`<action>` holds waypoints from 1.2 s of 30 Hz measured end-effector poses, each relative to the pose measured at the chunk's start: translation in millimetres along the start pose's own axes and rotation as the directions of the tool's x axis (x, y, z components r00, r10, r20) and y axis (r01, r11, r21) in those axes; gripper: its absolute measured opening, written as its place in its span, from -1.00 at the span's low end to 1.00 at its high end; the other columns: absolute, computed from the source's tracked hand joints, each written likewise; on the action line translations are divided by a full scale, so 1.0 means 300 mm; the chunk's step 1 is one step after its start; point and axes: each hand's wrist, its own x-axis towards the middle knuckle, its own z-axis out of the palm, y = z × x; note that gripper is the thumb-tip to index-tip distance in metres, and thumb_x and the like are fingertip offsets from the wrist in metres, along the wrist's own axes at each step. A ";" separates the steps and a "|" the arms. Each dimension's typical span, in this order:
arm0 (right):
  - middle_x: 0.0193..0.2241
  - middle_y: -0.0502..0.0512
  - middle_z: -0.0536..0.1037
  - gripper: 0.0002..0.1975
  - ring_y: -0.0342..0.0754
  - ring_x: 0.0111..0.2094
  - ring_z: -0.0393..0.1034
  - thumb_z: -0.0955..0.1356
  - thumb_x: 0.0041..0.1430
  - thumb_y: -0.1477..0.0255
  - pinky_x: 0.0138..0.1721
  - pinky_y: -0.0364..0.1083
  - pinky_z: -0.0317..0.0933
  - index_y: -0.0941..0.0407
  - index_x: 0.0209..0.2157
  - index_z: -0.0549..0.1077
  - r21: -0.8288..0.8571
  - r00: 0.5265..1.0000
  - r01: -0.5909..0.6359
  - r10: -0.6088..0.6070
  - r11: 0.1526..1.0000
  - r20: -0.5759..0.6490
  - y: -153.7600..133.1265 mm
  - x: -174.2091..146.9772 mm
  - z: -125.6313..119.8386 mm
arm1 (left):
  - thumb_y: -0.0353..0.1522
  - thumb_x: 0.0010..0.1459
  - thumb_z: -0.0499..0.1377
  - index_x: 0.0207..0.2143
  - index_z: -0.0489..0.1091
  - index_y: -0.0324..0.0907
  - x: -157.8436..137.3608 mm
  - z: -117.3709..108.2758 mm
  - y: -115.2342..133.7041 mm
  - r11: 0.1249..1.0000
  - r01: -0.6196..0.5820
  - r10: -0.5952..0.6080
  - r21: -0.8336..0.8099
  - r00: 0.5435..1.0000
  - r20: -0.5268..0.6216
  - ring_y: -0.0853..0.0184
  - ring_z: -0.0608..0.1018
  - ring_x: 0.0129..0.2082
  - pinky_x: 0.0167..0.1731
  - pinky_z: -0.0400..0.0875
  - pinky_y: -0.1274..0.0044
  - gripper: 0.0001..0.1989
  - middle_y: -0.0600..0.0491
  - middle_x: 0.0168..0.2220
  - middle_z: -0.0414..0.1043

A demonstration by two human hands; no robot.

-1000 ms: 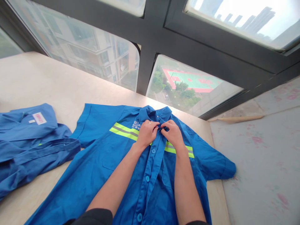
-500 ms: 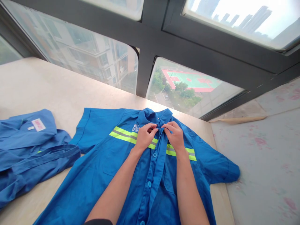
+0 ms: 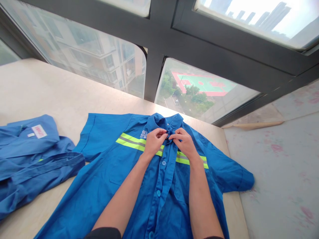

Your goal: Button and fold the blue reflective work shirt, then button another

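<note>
A blue short-sleeved work shirt (image 3: 134, 166) lies face up, its collar toward the window. Yellow-green and grey reflective bands cross its chest, and white lettering shows at the left. Just below the collar, my left hand (image 3: 156, 141) pinches the front edge of the shirt. My right hand (image 3: 184, 141) pinches the opposite front edge, its fingertips nearly meeting those of the left. The fingers hide whatever button or buttonhole is between them. Farther down the placket, a blue button (image 3: 163, 163) and a second button (image 3: 159, 193) are visible.
At the left lies another blue garment (image 3: 37, 159) with a white label, loosely folded, against the shirt's sleeve. Both rest on a pale ledge (image 3: 62, 89). A dark window frame (image 3: 154, 43) rises behind, and a flower-patterned wall (image 3: 279, 172) borders the right.
My right hand has turned and its fingers have shifted slightly down and left at the placket. The cloth under the collar is now more bunched between both hands.
</note>
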 end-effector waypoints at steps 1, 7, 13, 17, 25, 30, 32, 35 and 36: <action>-0.38 0.03 0.36 -0.69 -0.09 -0.33 0.33 0.29 0.12 0.61 -0.29 -0.11 0.28 0.00 -0.40 0.64 0.008 1.000 0.000 0.000 1.000 0.030 0.000 -0.001 -0.006 | -0.38 0.05 0.28 -0.31 0.53 -0.20 -0.001 0.002 0.002 1.000 -0.010 0.010 0.002 1.000 0.000 0.30 0.63 -0.37 -0.33 0.53 0.51 -0.88 0.02 -0.35 0.60; -0.38 0.03 0.39 -0.67 -0.08 -0.33 0.35 0.27 0.10 0.62 -0.27 -0.10 0.30 0.00 -0.41 0.63 -0.050 0.996 -0.040 0.043 0.998 0.073 -0.019 0.003 -0.021 | -0.35 0.04 0.30 -0.33 0.54 -0.18 -0.006 0.009 0.015 0.998 -0.041 0.041 -0.047 0.999 0.000 0.31 0.62 -0.37 -0.32 0.53 0.51 -0.88 0.04 -0.36 0.60; -0.35 0.05 0.44 -0.70 -0.06 -0.29 0.40 0.28 0.16 0.58 -0.24 -0.09 0.33 0.01 -0.30 0.63 -0.034 0.999 -0.006 0.004 0.999 -0.052 -0.032 0.010 0.003 | -0.31 0.00 0.33 -0.34 0.53 -0.21 0.002 0.005 0.009 0.986 0.028 -0.031 -0.164 0.999 -0.014 0.29 0.63 -0.35 -0.29 0.54 0.50 -0.82 0.02 -0.35 0.60; -0.33 0.05 0.50 -0.72 -0.07 -0.32 0.41 0.30 0.14 0.58 -0.24 -0.08 0.35 0.01 -0.29 0.62 0.001 0.998 -0.022 0.022 1.000 -0.064 -0.026 0.005 0.003 | -0.32 -0.03 0.35 -0.34 0.52 -0.21 0.005 0.004 0.009 0.975 0.068 -0.071 -0.213 0.997 -0.008 0.29 0.63 -0.37 -0.31 0.55 0.49 -0.81 0.02 -0.38 0.60; -0.35 0.05 0.54 -0.78 -0.06 -0.34 0.44 0.33 0.17 0.51 -0.28 -0.07 0.35 0.01 -0.28 0.63 -0.017 0.995 -0.028 0.027 0.999 -0.093 -0.017 0.000 0.000 | -0.32 -0.04 0.35 -0.35 0.50 -0.21 0.006 0.000 0.012 0.960 0.118 -0.117 -0.255 0.993 0.019 0.29 0.64 -0.44 -0.35 0.57 0.47 -0.81 0.04 -0.44 0.59; -0.33 0.06 0.55 -0.77 -0.04 -0.29 0.47 0.33 0.21 0.51 -0.23 -0.06 0.36 0.00 -0.25 0.63 -0.025 0.993 -0.014 0.011 1.000 -0.115 -0.009 0.000 0.008 | -0.31 -0.03 0.35 -0.34 0.50 -0.21 0.006 -0.002 0.012 0.957 0.131 -0.130 -0.259 0.991 0.019 0.29 0.64 -0.45 -0.36 0.57 0.47 -0.79 0.05 -0.44 0.58; -0.33 0.06 0.55 -0.77 -0.04 -0.30 0.47 0.32 0.22 0.50 -0.23 -0.06 0.37 -0.01 -0.24 0.63 -0.026 0.992 -0.017 0.014 1.000 -0.123 -0.006 0.000 0.012 | -0.31 -0.04 0.36 -0.34 0.50 -0.22 0.006 -0.002 0.012 0.956 0.126 -0.125 -0.264 0.992 0.021 0.29 0.64 -0.44 -0.35 0.57 0.47 -0.79 0.04 -0.44 0.58; -0.35 0.05 0.54 -0.76 -0.06 -0.32 0.46 0.32 0.24 0.48 -0.27 -0.08 0.36 -0.02 -0.24 0.64 -0.022 0.990 -0.012 0.009 1.000 -0.144 -0.004 -0.001 0.025 | -0.31 -0.05 0.36 -0.35 0.50 -0.23 0.008 -0.002 0.011 0.954 0.122 -0.122 -0.274 0.992 0.017 0.31 0.63 -0.44 -0.35 0.56 0.49 -0.78 0.04 -0.44 0.58; -0.36 0.05 0.53 -0.76 -0.06 -0.33 0.46 0.32 0.25 0.47 -0.28 -0.08 0.35 -0.02 -0.24 0.64 -0.020 0.988 -0.004 0.001 1.000 -0.157 -0.005 -0.002 0.030 | -0.31 -0.05 0.36 -0.35 0.50 -0.23 0.008 -0.001 0.011 0.953 0.125 -0.127 -0.277 0.992 0.012 0.31 0.63 -0.45 -0.35 0.56 0.49 -0.78 0.04 -0.44 0.58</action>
